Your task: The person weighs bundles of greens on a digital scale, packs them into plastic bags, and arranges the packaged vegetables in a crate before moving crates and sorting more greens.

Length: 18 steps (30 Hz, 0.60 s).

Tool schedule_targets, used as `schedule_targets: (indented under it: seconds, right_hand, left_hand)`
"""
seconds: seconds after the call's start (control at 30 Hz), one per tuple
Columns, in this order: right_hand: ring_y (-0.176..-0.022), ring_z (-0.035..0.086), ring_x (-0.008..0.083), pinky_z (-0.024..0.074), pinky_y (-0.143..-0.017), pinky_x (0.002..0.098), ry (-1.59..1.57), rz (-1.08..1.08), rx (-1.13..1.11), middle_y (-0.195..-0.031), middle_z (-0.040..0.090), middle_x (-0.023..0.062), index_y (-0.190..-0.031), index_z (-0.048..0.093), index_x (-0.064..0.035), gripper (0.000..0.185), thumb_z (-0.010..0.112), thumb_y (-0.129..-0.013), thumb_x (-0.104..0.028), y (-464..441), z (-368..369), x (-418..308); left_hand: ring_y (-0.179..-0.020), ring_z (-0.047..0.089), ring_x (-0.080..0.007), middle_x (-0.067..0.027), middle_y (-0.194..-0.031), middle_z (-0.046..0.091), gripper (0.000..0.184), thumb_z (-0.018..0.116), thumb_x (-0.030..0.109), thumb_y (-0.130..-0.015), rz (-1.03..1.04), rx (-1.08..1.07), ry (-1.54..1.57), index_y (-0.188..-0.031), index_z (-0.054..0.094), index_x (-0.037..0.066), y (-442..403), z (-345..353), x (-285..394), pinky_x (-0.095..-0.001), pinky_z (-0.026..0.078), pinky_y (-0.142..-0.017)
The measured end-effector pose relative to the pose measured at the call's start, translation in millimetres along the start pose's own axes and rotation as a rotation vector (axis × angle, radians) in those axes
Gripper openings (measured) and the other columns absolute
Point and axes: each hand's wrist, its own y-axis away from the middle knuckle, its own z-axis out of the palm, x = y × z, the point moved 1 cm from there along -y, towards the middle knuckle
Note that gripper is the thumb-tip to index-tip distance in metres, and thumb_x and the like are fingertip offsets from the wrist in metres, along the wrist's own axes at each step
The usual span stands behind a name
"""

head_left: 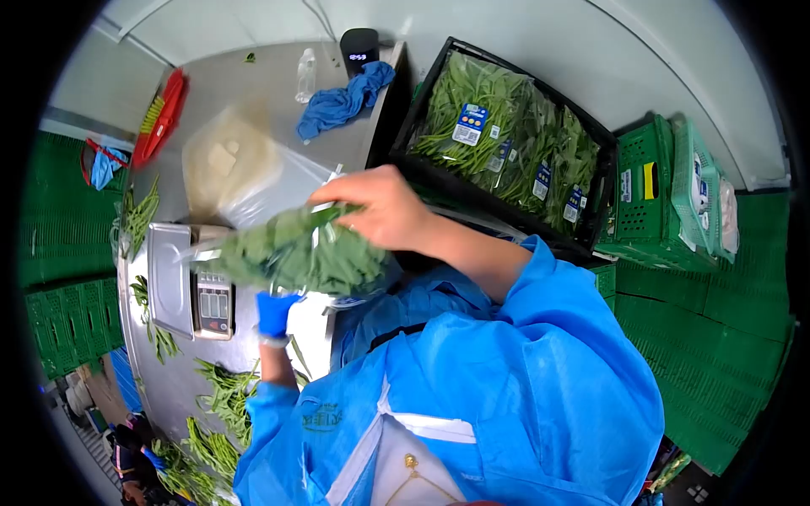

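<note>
A clear plastic bag of leafy greens (295,253) is held up in front of my body, tilted, its leaves dense and dark green. My right hand (384,207), bare, pinches the bag's upper edge between thumb and fingers. From below, my left hand (277,316) in a blue glove grips the bag's near side, its fingertips partly hidden behind it. Left of the bag sits a weighing scale (173,278) with a metal pan and keypad. Loose green stems (228,396) lie on the metal table (181,371) near my left forearm.
Flat plastic bags (232,164) lie on the table, with a blue cloth (346,99), bottle (306,76) and black clock (360,51) behind. A black crate (409,135) of labelled bagged greens stands right, beside green crates (645,185). Another person (135,464) is at lower left.
</note>
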Motion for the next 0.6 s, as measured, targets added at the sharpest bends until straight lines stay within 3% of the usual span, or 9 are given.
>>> schedule_targets:
  seconds: [0.03, 0.07, 0.17, 0.27, 0.37, 0.43, 0.47, 0.53, 0.6]
  right_hand:
    - [-0.082, 0.067, 0.0201, 0.0512, -0.074, 0.0287, -0.073, 0.200, 0.037, -0.091, 0.068, 0.0132, -0.097, 0.067, 0.0008, 0.028, 0.071, -0.069, 0.003, 3.9, -24.5, -2.1]
    - [-0.086, 0.064, 0.0142, 0.0502, -0.076, 0.0271, -0.086, 0.284, 0.153, -0.096, 0.068, 0.0094, -0.097, 0.067, 0.0010, 0.022, 0.070, -0.075, 0.001, 10.5, -46.5, 4.5]
    - [-0.097, 0.061, 0.0162, 0.0499, -0.084, 0.0298, -0.865, 0.547, 0.480, -0.111, 0.062, 0.0093, -0.130, 0.045, -0.0023, 0.055, 0.069, -0.082, -0.010, 56.3, -116.0, 35.8]
    - [-0.113, 0.054, 0.0228, 0.0409, -0.099, 0.0370, -0.335, 0.656, 0.334, -0.126, 0.054, 0.0144, -0.139, 0.030, 0.0003, 0.077, 0.074, -0.079, -0.018, 126.8, -154.2, 58.4]
    - [-0.122, 0.048, 0.0282, 0.0347, -0.105, 0.0384, -0.431, 1.013, 0.407, -0.133, 0.048, 0.0194, -0.141, 0.024, 0.0053, 0.091, 0.080, -0.073, -0.019, 167.2, -180.7, 58.0]
    - [-0.107, 0.058, 0.0252, 0.0446, -0.095, 0.0371, -0.337, 1.049, 0.850, -0.120, 0.058, 0.0164, -0.132, 0.038, 0.0048, 0.074, 0.078, -0.074, -0.016, 188.6, -206.9, 86.1]
    - [-0.094, 0.063, 0.0220, 0.0507, -0.083, 0.0352, -0.526, 0.928, 0.907, -0.107, 0.064, 0.0136, -0.121, 0.048, 0.0037, 0.058, 0.077, -0.075, -0.016, 186.6, -222.9, 70.8]
    - [-0.093, 0.063, 0.0221, 0.0521, -0.079, 0.0360, -0.573, 0.947, 0.868, -0.103, 0.064, 0.0132, -0.119, 0.051, 0.0025, 0.054, 0.076, -0.077, -0.019, 196.4, -261.6, 92.2]
    - [-0.096, 0.062, 0.0247, 0.0506, -0.083, 0.0389, -0.289, 1.049, 0.792, -0.104, 0.063, 0.0142, -0.124, 0.048, 0.0023, 0.057, 0.074, -0.078, -0.020, 221.7, -296.8, 135.3]
  left_hand:
    - [-0.081, 0.062, -0.0129, -0.0048, -0.087, 0.067, 0.025, 0.071, 0.002, -0.074, -0.116, 0.007, 0.163, -0.099, 0.067, -0.001, -16.3, 30.1, 0.2, -0.0282, 0.051, -0.074]
    - [-0.078, 0.060, -0.0118, -0.0036, -0.086, 0.066, 0.015, 0.066, 0.003, -0.079, -0.003, 0.009, 0.095, -0.094, 0.068, 0.000, -35.6, 67.4, 8.0, -0.0277, 0.049, -0.071]
    - [-0.079, 0.058, -0.0114, -0.0008, -0.087, 0.064, 0.018, 0.068, 0.010, -0.082, -0.030, -0.036, 0.175, -0.098, 0.066, 0.002, -74.2, 153.4, 23.4, -0.0271, 0.045, -0.072]
    - [-0.093, 0.062, -0.0155, -0.0064, -0.106, 0.066, 0.034, 0.069, 0.015, -0.084, -0.140, -0.121, 0.368, -0.114, 0.062, 0.000, -99.8, 240.0, 74.4, -0.0301, 0.047, -0.084]
    - [-0.101, 0.060, -0.0166, -0.0081, -0.114, 0.064, 0.042, 0.068, 0.020, -0.086, -0.195, -0.304, 0.322, -0.121, 0.058, 0.000, -132.8, 300.1, 98.5, -0.0307, 0.045, -0.089]
    - [-0.112, 0.054, -0.0156, -0.0092, -0.124, 0.058, 0.054, 0.065, 0.029, -0.089, -0.232, -0.491, 0.509, -0.132, 0.049, 0.001, -156.6, 334.0, 91.5, -0.0299, 0.041, -0.096]
    - [-0.113, 0.054, -0.0158, -0.0088, -0.124, 0.058, 0.055, 0.065, 0.029, -0.089, -0.114, -0.400, 0.328, -0.133, 0.047, 0.001, -161.9, 343.2, 89.8, -0.0299, 0.041, -0.096]
    - [-0.113, 0.053, -0.0157, -0.0078, -0.121, 0.058, 0.052, 0.064, 0.025, -0.090, 0.132, -0.229, 0.095, -0.133, 0.048, 0.003, -166.1, 357.1, 87.6, -0.0288, 0.040, -0.097]
    - [-0.110, 0.054, -0.0152, -0.0076, -0.120, 0.059, 0.048, 0.063, 0.022, -0.090, 0.019, -0.226, 0.142, -0.131, 0.050, 0.002, -169.5, 344.7, 60.7, -0.0279, 0.041, -0.095]
